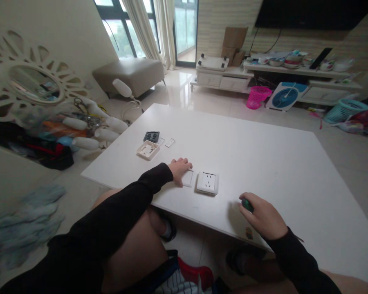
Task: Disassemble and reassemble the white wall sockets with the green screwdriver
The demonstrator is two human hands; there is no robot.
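The left hand (180,168), fingers spread, touches a thin white frame (191,179); just right of it lies a boxy white socket (207,183) (slots up). The right hand (260,215) is closed round a dark green handle (247,205), blunt end forward-left, long axis slanting wristward.

- White table (248,153) directly beneath the grip (247,205)
- Glossy pale floor (179,92) beyond it, catching window light
- Ahead-left of the grip: daylit window (122,34), cream curtains (165,30), glass door (185,30)
- Nearer, left: beige bench (131,73) by a plain wall (70,32)
- Far left: mirror (33,83) in a petal-patterned frame
- Straight beyond the grip: striped wall (214,14), black television (306,14), low white cabinet (236,83)
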